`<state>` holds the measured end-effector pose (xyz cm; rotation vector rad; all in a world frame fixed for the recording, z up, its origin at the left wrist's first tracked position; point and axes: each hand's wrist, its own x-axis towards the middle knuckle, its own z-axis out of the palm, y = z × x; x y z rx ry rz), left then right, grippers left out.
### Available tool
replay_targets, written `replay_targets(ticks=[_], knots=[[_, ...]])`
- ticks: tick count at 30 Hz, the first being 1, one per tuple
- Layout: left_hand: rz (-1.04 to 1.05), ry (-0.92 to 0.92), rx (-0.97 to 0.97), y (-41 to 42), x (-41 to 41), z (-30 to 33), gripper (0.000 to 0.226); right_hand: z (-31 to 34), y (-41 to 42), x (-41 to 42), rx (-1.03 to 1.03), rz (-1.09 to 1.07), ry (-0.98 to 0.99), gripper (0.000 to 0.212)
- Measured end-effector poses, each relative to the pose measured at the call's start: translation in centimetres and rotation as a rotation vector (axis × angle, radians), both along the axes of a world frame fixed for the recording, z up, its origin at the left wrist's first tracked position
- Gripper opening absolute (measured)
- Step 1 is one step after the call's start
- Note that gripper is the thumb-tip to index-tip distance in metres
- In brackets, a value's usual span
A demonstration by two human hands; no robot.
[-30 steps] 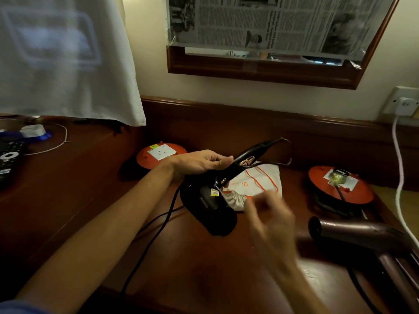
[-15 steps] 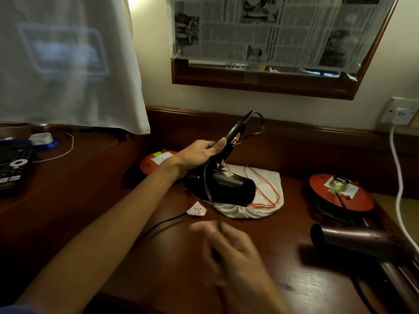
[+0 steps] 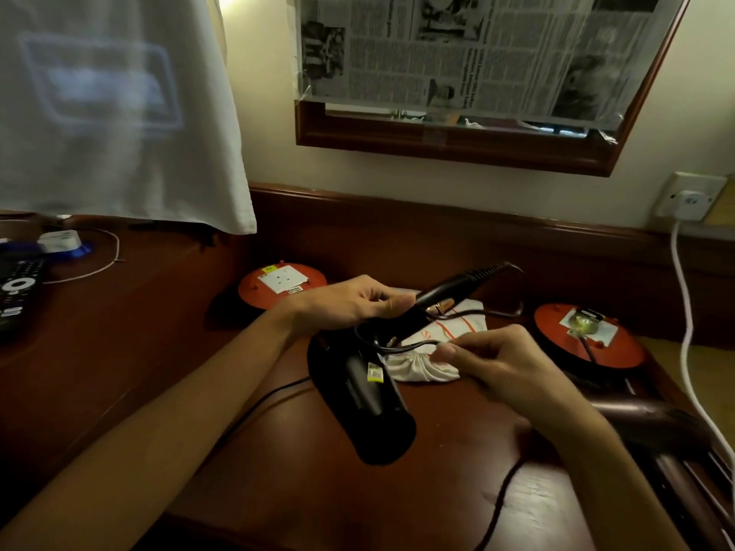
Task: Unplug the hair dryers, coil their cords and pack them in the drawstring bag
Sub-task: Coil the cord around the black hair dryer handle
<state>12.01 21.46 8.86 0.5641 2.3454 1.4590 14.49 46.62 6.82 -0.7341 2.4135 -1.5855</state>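
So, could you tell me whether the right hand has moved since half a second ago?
Yes. The right hand has risen from near the desk's front edge towards the white bag, and now pinches the black cord in front of it.

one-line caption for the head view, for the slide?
Left hand grips the black hair dryer by its handle while the right hand pinches its cord above the drawstring bag.

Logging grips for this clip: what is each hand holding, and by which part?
The left hand grips the black hair dryer by its handle. The right hand pinches the dryer's cord near the handle.
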Motion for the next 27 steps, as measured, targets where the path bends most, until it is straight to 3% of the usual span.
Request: replay_targets(ticks=[4,6,9,13,16,20,24,27], knots=[[-0.024,-0.055,0.021,0.5,0.2,-0.9,0.059,-3.1,-0.2,-3.0,-0.106,-0.01,-0.123,0.028],[-0.035,-0.135,0.075,0.5,0.4,-1.2,0.052,-4.8,0.0,-4.0,-0.195,0.099,-0.285,0.032],[-0.05,-0.167,0.049,0.4,0.5,-1.4,0.059,-6.3,1.3,-4.7,-0.392,0.324,-0.515,0.062],[-0.026,-0.221,-0.005,0.0,0.4,-2.0,0.045,-5.4,2.2,-4.2,-0.43,0.507,-0.407,0.083],[-0.025,-0.257,0.04,0.5,0.3,-2.4,0.048,-5.3,-0.3,-3.0,-0.505,0.198,-0.239,0.073],[-0.101,-0.263,-0.042,1.3,0.5,-2.4,0.041,-5.3,-2.6,-1.7,-0.721,-0.088,-0.27,0.055],[-0.155,-0.32,-0.074,1.5,1.1,-1.7,0.053,-5.2,-3.2,-0.7,-0.726,-0.227,-0.201,0.047],[-0.1,-0.228,-0.107,1.5,1.4,-1.6,0.074,-5.2,-3.1,-0.5,-0.655,-0.234,-0.09,0.046]])
